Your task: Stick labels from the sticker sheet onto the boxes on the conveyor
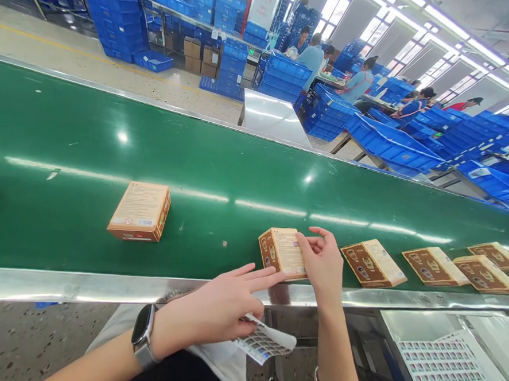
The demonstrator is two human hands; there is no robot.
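A small brown and cream carton lies on the green conveyor belt near its front edge. My left hand wears a smartwatch and holds a curled sticker sheet between thumb and bent fingers. Two stretched fingers of that hand touch the carton's near edge. At the carton's right side, my right hand has its fingers curled and its thumb pressed on the top face, by a small sticker partly hidden under the thumb.
Another carton sits farther left on the belt. Several cartons lie to the right. A small loose sticker is on the belt. More sticker sheets lie at lower right. Blue crates and seated people are beyond.
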